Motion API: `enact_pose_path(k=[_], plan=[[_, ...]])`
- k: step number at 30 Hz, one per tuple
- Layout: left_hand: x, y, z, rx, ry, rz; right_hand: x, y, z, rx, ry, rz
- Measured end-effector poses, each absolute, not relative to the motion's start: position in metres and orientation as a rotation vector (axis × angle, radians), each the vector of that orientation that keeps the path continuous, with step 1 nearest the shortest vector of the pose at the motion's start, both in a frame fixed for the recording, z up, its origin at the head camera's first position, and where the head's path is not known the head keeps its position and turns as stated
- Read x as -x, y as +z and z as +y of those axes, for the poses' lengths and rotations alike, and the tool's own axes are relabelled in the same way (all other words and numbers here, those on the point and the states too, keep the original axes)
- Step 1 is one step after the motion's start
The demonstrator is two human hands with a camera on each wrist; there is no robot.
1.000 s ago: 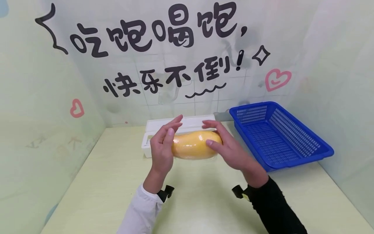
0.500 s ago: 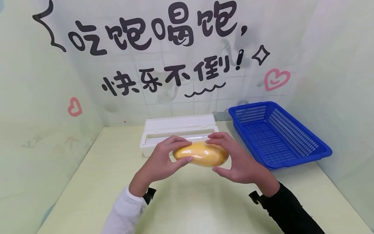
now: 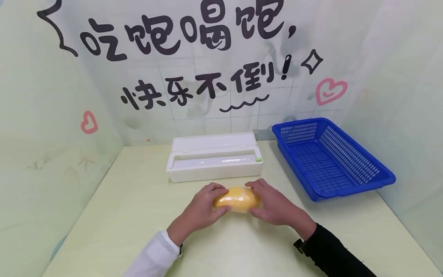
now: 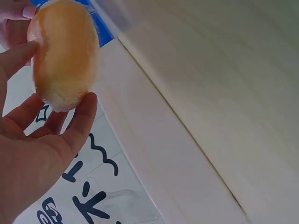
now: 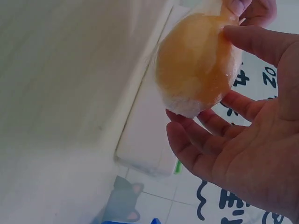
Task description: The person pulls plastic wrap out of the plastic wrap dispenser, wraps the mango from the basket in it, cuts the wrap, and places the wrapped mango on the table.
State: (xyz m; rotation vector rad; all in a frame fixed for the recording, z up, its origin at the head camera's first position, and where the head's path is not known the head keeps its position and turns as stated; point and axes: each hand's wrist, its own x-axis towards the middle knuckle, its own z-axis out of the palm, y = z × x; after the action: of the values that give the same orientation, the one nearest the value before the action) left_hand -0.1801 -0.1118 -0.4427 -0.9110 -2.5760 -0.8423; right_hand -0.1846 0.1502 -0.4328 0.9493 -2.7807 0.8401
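Note:
A smooth, elongated yellow-orange fruit (image 3: pixel 237 199) lies crosswise between my two hands, wrapped tightly in shiny clear film; its exact kind is unclear. My left hand (image 3: pixel 204 206) holds the left end, thumb on the near side and fingers over the far side. At the other end my right hand (image 3: pixel 275 204) grips it the same way. Both wrist views show crinkled film gathered at the ends of the fruit (image 4: pixel 65 56). Behind the hands stands a long white cling film box (image 3: pixel 216 171), lid up, with a film roll (image 3: pixel 214 161) inside.
A blue perforated plastic basket (image 3: pixel 313 188) stands at the back right of the pale table (image 3: pixel 138 215). A small green piece (image 3: pixel 258 159) sits at the right end of the box. A printed curtain-like wall (image 3: pixel 207 123) encloses the table at the back and sides.
Both hands have brought the wrapped fruit nearer and lower, away from the white box, which now shows fully. Their grip has shifted, with fingers now wrapped over both ends.

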Motion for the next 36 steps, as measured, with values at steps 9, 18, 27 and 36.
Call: enact_pose_path(k=[9,18,27,36], plan=[[0.174,-0.451,-0.114,0.925,-0.8,-2.728,0.178,-0.448,0.141,-0.914,0.728,-2.785],[0.173,-0.451,-0.116,0.933,-0.767,-2.809,0.175,-0.45,0.137,-0.889,0.727,-2.812],[0.182,-0.423,-0.118,0.856,-0.661,-2.846,0.181,-0.416,0.137,-0.851,0.718,-2.863],[0.212,-0.356,-0.121,0.469,-0.603,-2.756,0.212,-0.345,0.131,-0.617,0.681,-2.574]])
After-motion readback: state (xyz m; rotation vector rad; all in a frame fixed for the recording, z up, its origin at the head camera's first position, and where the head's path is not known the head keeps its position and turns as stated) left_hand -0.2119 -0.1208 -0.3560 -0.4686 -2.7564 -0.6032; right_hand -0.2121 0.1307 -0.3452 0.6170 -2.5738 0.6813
